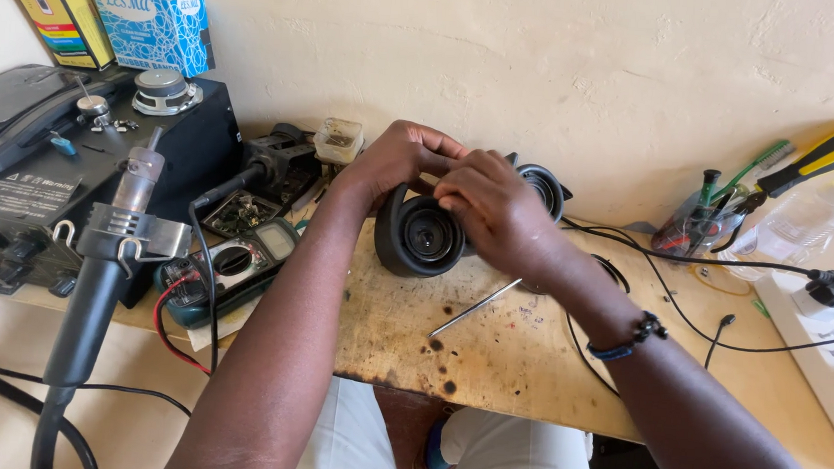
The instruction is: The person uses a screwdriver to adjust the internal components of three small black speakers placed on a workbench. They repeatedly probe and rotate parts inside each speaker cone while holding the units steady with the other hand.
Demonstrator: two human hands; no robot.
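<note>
step: we're mid-fiddle on the black headphones (pixel 425 235), looks like we're working at the joint where the near earcup meets the band, so some kind of repair or reassembly

headphones: sitting on the bench (pixel 515 354) right up near the wall, near cup facing us with the driver showing, second cup (pixel 545 186) peeking out behind our hands

left hand (pixel 397 162): curled over the top of the near cup, grip closed on it to keep it steady

right hand (pixel 494 210): fingertips pinched narrow at the top of the cup, can't tell if there's a small part between them

nearby: thin metal rod (pixel 475 307) lying loose on the bench just in front, multimeter (pixel 235 265) off to the left, hot air wand (pixel 112 247) parked in its holder

next move, our guess: needs small, careful finger work while the left keeps the cup from rolling
</note>
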